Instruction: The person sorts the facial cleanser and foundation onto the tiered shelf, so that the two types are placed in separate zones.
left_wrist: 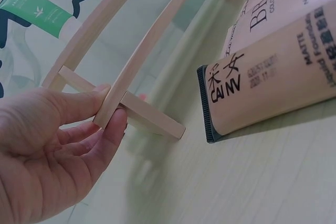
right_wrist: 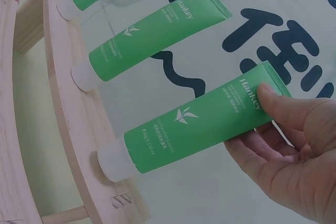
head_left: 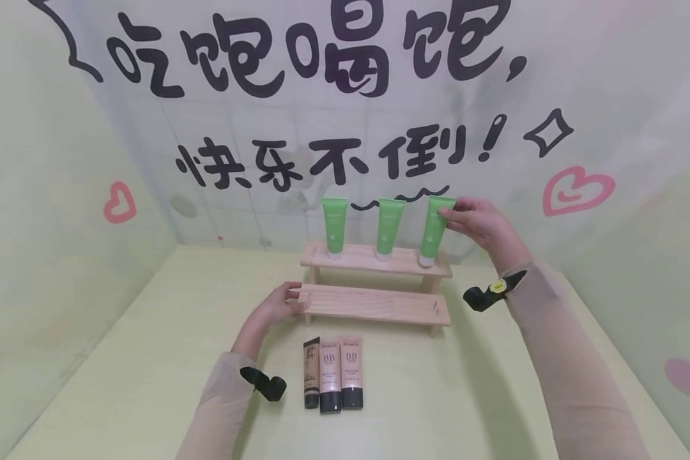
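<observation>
My right hand (head_left: 476, 223) pinches the upper end of a green cleanser tube (right_wrist: 194, 124), thumb in front and fingers behind. The tube's white cap is down at the right end of the upper shelf of a two-tier wooden rack (head_left: 374, 303), and the tube leans a little. Two more green tubes, one in the middle (head_left: 388, 229) and one at the left (head_left: 335, 227), stand caps down on that same shelf. At the lower shelf's left end, my left hand (left_wrist: 63, 145) grips the board's edge between thumb and fingers.
In front of the rack, two pink BB cream tubes (head_left: 341, 374) and a tan foundation tube (head_left: 311, 374) with black caps lie side by side on the pale table (head_left: 425, 396). Behind the rack rises a wall (head_left: 494, 172) with black lettering; side walls flank the table.
</observation>
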Motion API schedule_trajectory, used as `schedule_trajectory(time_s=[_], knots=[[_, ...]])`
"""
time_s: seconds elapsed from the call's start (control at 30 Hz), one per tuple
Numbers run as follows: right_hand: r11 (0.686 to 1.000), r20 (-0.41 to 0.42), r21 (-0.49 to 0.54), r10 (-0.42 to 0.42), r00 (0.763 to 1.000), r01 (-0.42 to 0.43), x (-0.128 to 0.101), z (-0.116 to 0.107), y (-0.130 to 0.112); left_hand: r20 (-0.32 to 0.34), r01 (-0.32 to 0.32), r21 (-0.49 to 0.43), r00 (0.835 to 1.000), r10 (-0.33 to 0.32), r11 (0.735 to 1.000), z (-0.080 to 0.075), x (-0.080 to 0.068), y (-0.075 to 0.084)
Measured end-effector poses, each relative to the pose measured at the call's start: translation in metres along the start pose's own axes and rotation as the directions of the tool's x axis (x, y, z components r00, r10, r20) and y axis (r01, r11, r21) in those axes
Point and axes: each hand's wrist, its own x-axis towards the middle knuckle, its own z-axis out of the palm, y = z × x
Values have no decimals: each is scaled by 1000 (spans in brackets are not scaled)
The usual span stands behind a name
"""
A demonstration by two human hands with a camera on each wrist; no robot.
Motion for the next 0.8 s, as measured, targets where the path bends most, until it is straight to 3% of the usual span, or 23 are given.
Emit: schedule_trajectory(time_s=[0.23,0.47,0.8], knots=[[999,-12,-50,6,1000,-6,0,-5,11,8,-2,0,1000,2,1000,5,0,-3],[992,-19,-110,-56,998,54,-1,-3,16,6,5,-1,1000,-5,1000,4,-2,1],[995,30,-5,-100,995,100,-2,-5,22,18,2,-8,1000,-1,1000,0,3,-1]])
